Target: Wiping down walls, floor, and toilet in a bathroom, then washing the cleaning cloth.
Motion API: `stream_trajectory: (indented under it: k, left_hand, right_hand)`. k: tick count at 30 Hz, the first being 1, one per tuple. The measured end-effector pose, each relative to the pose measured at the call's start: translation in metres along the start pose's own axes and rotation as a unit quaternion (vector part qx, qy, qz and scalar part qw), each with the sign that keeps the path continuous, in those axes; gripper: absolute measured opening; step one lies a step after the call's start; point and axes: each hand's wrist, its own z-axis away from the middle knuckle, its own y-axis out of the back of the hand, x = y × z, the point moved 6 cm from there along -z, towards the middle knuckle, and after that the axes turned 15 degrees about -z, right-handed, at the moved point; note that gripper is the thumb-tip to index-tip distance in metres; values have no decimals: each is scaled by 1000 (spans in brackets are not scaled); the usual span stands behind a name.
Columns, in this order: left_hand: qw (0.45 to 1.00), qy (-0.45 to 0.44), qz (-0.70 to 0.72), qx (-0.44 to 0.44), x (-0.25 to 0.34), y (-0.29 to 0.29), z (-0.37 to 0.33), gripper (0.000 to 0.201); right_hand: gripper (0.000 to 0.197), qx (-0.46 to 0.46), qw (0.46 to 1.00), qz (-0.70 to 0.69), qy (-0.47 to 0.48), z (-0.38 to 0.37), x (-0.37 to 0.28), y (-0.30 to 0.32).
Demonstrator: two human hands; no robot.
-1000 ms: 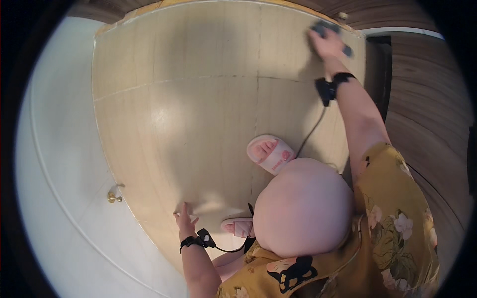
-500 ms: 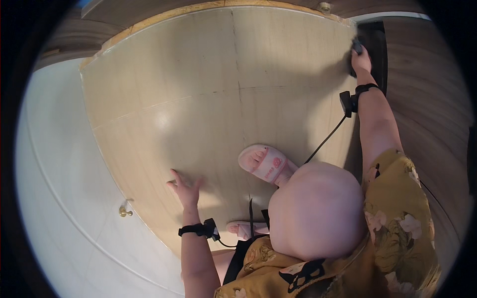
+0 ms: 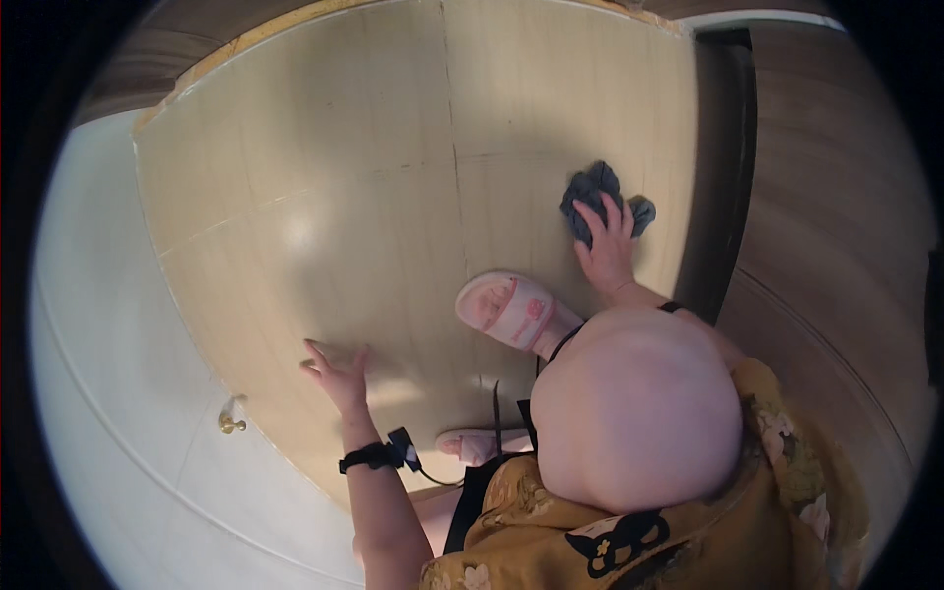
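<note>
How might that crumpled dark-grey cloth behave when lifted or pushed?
The crumpled dark-grey cloth looks floppy, with loose folds bunched under the right hand. It is probably light, being small. Pushed across the smooth beige floor, it would likely slide and wrinkle.

Right hand holding cloth, probably grey.

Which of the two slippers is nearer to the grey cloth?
The upper slipper, with the pink-printed strap; the lower slipper is farther from the cloth under the right hand.

One head-worn fisheye looks steeply down at the floor, a knee close below.
</note>
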Motion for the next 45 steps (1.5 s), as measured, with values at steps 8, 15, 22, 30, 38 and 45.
stream_trajectory:
  k: [8, 15, 22, 30, 38, 45]
  left_hand:
    - [994, -39, -103, -15, -29, 27, -28, 119]
    - [987, -41, -145, -59, -13, 26, -31, 125]
    - [970, -92, -221, -37, -10, 41, -29, 123]
    - [978, -66, -183, -80, 9, 50, -20, 110]
    - [974, -82, -204, -50, -33, 32, -48, 125]
    - [977, -95, -189, -38, -15, 35, -44, 129]
  right_hand:
    - [69, -74, 994, 75, 22, -5, 14, -18]
    - [69, -163, 975, 153, -4, -13, 49, -16]
    - [49, -137, 987, -77, 29, -71, 9, 79]
    - [42, -45, 985, -18, 165, -51, -103, 191]
    - [42, 37, 975, -159, 153, -46, -161, 81]
    - [36, -38, 957, 50, 285, 16, -198, -128]
